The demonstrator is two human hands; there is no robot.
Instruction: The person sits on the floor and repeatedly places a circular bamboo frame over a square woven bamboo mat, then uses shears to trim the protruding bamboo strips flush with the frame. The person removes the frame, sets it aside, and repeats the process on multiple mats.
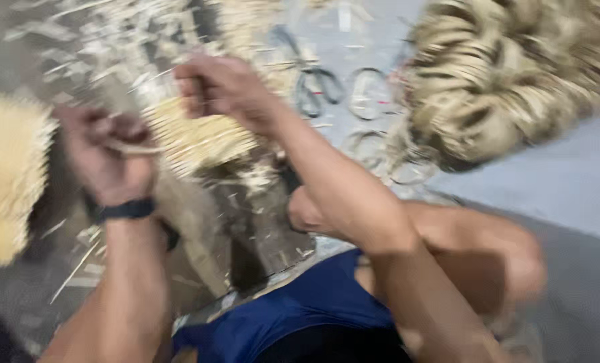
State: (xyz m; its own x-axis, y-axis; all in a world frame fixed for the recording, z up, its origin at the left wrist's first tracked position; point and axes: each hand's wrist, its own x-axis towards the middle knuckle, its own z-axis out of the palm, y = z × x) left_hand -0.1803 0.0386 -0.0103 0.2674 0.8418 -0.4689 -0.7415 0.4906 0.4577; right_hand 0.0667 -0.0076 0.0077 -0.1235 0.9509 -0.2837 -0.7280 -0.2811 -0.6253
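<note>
On the grey floor (569,181), strewn with pale shavings, a seated person works with both hands raised in front of bent knees. The left hand (108,158), with a black band (122,210) at the wrist, is closed around a thin pale bamboo sliver (133,148), whose end juts out to the right of the fist. The right hand (222,87) sits higher and further right, curled into a fist; motion blur hides what it grips, so I cannot tell what is inside it. Just below and between the two hands lies a bundle of short pale-yellow bamboo sticks (202,138), fanned over a dark worn block (259,228) on the ground. At the left edge stands a dense stack of straw-coloured sticks (7,175). At upper right rests a large heap of coiled tan bamboo strips (508,74), and near it several thin rings (367,94) lie flat on the floor. The person's blue shorts (300,309) show at the bottom.
</note>
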